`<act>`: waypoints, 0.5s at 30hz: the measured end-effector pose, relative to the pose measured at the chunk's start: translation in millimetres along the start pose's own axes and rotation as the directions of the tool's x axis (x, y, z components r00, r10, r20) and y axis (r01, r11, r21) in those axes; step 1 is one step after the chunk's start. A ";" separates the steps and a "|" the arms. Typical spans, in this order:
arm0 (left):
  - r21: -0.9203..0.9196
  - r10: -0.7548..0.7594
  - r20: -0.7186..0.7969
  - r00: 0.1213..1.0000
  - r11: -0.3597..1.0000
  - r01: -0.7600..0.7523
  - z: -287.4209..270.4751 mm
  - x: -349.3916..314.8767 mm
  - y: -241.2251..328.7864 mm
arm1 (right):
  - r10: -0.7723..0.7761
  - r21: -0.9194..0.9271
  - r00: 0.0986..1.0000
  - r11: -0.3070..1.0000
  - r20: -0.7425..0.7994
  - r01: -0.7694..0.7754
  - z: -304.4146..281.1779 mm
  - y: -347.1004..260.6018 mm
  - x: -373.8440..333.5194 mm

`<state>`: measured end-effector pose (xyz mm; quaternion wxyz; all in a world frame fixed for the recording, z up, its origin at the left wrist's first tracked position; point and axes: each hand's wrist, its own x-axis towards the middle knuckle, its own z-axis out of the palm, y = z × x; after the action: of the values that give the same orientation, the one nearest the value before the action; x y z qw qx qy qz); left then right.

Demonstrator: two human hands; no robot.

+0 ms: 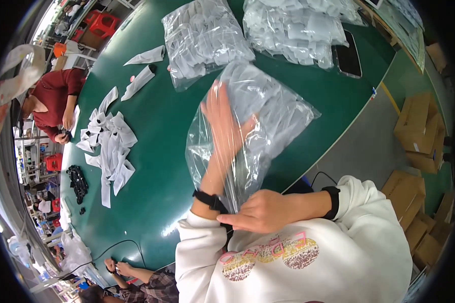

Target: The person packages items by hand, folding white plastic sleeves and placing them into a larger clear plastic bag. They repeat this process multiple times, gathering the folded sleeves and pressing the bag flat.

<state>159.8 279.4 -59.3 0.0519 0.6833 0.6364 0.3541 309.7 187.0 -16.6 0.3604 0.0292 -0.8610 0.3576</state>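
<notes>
My left hand (pixel 222 118) is inside a clear plastic bag (pixel 197 146), seen through the film with its fingers stretched and thumb apart. It lies against the pale pieces (pixel 273 113) that fill the bag's far right part. At the bag's mouth, beside my left wrist, my right hand (pixel 260 209) is closed on the gathered film, index finger pointing left. Both wrists wear black bands. Left of the bag spreads a loose heap of pale, flat strips (pixel 116 141), some with dark ends.
Two full clear bags, one left (pixel 205 38) and one right (pixel 296 33), stand at the table's far side near a phone (pixel 349 55). Black parts (pixel 77 184) lie at the left. Co-workers (pixel 58 103) sit along the left edge. Cardboard boxes (pixel 417 126) stand on the right.
</notes>
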 end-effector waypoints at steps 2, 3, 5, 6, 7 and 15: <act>-0.155 0.054 -0.142 0.988 0.985 -0.076 6.0 -5.1 -3.8 | -0.010 0.032 1.000 0.999 0.019 0.009 4.9 7.4 -5.2; -0.150 0.046 -0.150 0.988 0.986 -0.069 6.9 -2.8 -3.4 | -0.018 0.075 0.999 0.997 0.036 0.015 7.1 8.1 -5.3; -0.156 -0.056 -0.116 0.992 0.987 0.037 10.2 1.9 -0.3 | -0.033 0.123 0.997 0.992 0.067 0.025 6.1 12.7 -4.8; -0.160 -0.108 -0.101 0.989 0.983 0.091 11.9 3.7 1.6 | -0.026 0.120 0.993 0.993 0.115 0.012 5.1 15.4 -4.8; -0.160 -0.120 -0.115 0.986 0.982 0.101 13.6 3.5 4.5 | -0.020 0.116 0.986 0.993 0.164 0.000 3.3 17.6 -3.4; -0.255 -0.314 -0.110 0.943 0.926 0.279 21.0 -17.4 19.8 | 0.062 0.172 0.962 0.979 0.266 -0.111 4.2 27.4 -7.7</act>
<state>189.0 268.0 -71.8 0.1381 0.5397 0.6880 0.4652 304.4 203.2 -39.8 0.2244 0.0714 -0.8641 0.4448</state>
